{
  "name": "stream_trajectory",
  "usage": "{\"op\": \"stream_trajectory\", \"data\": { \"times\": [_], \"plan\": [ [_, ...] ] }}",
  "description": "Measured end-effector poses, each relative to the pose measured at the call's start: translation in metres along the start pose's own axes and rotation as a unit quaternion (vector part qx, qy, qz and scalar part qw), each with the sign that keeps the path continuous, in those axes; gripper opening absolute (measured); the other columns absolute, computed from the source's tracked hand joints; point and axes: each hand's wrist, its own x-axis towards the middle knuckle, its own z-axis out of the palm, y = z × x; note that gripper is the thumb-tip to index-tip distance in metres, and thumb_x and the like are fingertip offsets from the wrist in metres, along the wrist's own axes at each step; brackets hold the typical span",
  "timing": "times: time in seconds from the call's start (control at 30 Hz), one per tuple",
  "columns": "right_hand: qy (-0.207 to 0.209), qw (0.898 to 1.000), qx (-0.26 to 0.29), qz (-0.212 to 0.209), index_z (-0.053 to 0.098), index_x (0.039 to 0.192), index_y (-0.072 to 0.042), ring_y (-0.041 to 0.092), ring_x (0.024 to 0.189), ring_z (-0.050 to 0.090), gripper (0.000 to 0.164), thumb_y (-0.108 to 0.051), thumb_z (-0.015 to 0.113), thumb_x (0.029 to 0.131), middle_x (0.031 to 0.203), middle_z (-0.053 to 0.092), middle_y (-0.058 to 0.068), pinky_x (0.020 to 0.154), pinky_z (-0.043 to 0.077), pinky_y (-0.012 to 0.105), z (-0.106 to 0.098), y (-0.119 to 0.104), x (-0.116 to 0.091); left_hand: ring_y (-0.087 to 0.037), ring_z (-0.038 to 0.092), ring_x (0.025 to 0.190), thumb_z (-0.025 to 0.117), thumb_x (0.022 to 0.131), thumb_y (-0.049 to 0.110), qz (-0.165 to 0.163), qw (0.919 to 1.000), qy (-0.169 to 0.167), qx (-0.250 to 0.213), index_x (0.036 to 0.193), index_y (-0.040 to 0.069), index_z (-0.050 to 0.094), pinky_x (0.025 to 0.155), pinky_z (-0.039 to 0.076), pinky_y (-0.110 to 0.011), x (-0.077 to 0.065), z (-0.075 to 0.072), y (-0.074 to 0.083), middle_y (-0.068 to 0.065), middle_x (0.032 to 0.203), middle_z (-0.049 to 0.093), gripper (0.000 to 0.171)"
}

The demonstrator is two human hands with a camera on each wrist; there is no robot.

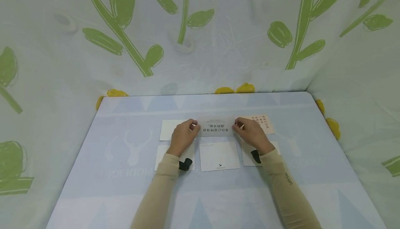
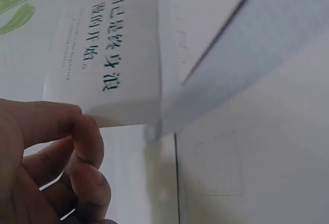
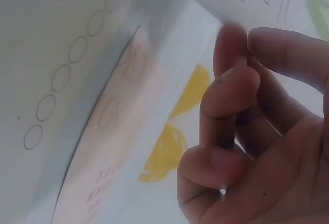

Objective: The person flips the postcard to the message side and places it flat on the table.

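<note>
A pale card [image 1: 216, 124] with dark Chinese lettering is stretched between both hands, raised over the table at the middle of the back row. My left hand [image 1: 182, 135] pinches one end of it between thumb and forefinger, seen also in the left wrist view, where the lettered card [image 2: 123, 44] appears large. At the opposite end, my right hand [image 1: 253, 135] pinches the corner; in the right wrist view its fingertips [image 3: 234, 41] meet at the card's edge. Below the held card lies a white card [image 1: 218, 156] with small dark print near its front edge.
Beside the left hand lies a plain white card [image 1: 166, 130], with another white card [image 1: 160, 157] in front of it. A peach card [image 1: 265, 124] with lettering lies behind the right hand, and a white card [image 1: 247, 152] lies partly under that wrist. Patterned cloth [image 1: 225, 62] rises behind the table.
</note>
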Motion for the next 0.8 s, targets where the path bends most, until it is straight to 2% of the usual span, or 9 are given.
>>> {"op": "stream_trajectory", "data": {
  "times": [0.27, 0.57, 0.8],
  "plan": [
    [-0.010, 0.999, 0.037, -0.002, 0.070, 0.112, -0.009, 0.022, 0.086, 0.063, 0.019, -0.022, 0.063, 0.101, 0.099, 0.072, 0.005, 0.065, 0.051, 0.033, -0.004, -0.004, -0.005, -0.016, 0.069, 0.085, 0.061, 0.101, 0.028, -0.020, 0.9971, -0.036, -0.064, 0.117, 0.008, 0.072, 0.069, 0.052, -0.032, -0.003, -0.006, 0.000, 0.002, 0.092, 0.075, 0.028],
    [-0.001, 0.999, 0.052, -0.010, 0.071, 0.119, -0.011, 0.020, 0.085, 0.061, 0.026, -0.028, 0.064, 0.101, 0.104, 0.072, 0.003, 0.065, 0.048, 0.033, -0.004, -0.003, -0.012, -0.020, 0.069, 0.102, 0.063, 0.101, 0.034, -0.031, 0.9910, -0.080, -0.103, 0.115, 0.011, 0.072, 0.089, 0.051, -0.043, -0.006, -0.013, -0.007, 0.006, 0.092, 0.075, 0.029],
    [0.006, 0.997, 0.062, -0.041, 0.072, 0.115, -0.013, 0.020, 0.092, 0.064, 0.020, -0.025, 0.063, 0.102, 0.105, 0.072, 0.004, 0.069, 0.050, 0.035, -0.005, -0.002, -0.016, -0.019, 0.067, 0.101, 0.064, 0.100, 0.035, -0.038, 0.9881, -0.088, -0.120, 0.114, 0.013, 0.074, 0.085, 0.052, -0.041, -0.009, -0.017, -0.009, 0.003, 0.103, 0.074, 0.027]
  ]
}}
